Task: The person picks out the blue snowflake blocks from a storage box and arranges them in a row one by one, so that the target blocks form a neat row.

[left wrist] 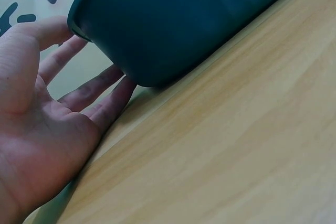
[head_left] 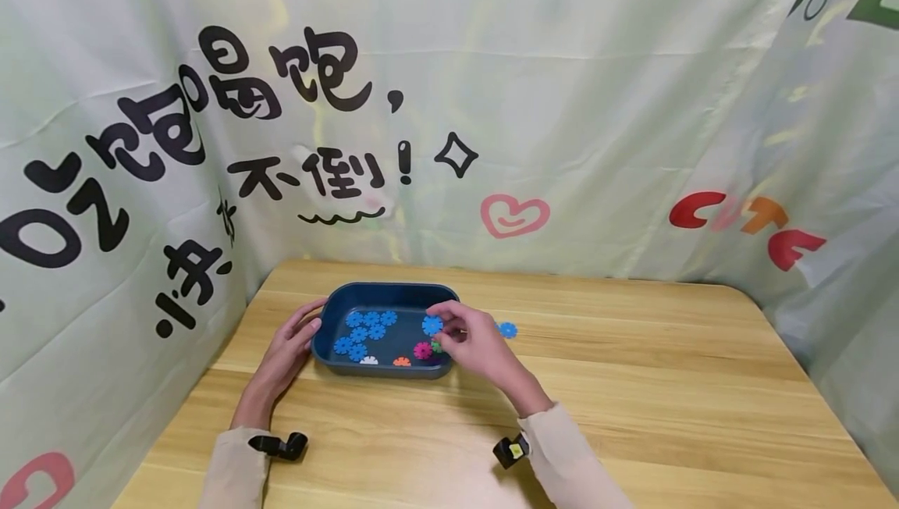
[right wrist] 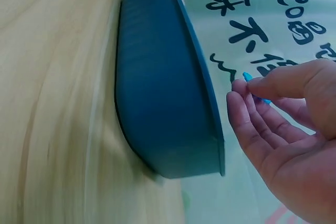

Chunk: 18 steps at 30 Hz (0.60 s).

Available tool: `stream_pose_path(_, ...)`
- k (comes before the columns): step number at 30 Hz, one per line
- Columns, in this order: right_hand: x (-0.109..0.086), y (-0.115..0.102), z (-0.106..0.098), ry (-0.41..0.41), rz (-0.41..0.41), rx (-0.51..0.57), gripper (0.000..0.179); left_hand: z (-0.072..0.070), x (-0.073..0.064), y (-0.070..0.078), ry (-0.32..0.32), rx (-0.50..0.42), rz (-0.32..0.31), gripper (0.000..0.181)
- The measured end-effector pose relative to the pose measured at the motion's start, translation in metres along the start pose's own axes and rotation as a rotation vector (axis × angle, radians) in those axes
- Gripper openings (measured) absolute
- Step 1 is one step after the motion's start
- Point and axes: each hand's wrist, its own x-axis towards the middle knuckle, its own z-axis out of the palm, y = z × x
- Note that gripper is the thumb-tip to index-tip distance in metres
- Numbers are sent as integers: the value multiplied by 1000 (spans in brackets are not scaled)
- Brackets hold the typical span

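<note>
A dark blue rectangular tray [head_left: 400, 372] stands on the table, with several blue snowflake-shaped plastic discs [head_left: 359, 333] lying on its left side. Between thumb and fingertips my right hand [head_left: 477, 337] pinches another blue disc [head_left: 431, 325] above the tray's right end; the same disc [right wrist: 248, 77] shows edge-on in the right wrist view. Close to that hand, inside the tray, lie a pink disc [head_left: 422, 350] and a partly hidden green one [head_left: 436, 347]. My left hand [head_left: 286, 351] touches the tray's left end with extended fingers [left wrist: 86, 90], its thumb at the rim.
A white disc [head_left: 368, 361] and an orange disc [head_left: 401, 362] lie by the tray's near wall, partly covered by it. One blue disc [head_left: 508, 329] is on the wooden table [head_left: 667, 392], right of the tray. Printed curtains [head_left: 604, 142] enclose the table's back and sides.
</note>
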Motion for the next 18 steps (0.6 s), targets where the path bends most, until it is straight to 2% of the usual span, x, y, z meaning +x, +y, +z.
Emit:
stream_pose_path(11,-15,6,-24,114,-6,13,33,-1,2,-1,1,-1,-19,55)
stream_pose_path(18,-21,14,-39,156,25,-7,36,-1,2,0,2,-7,-6,54)
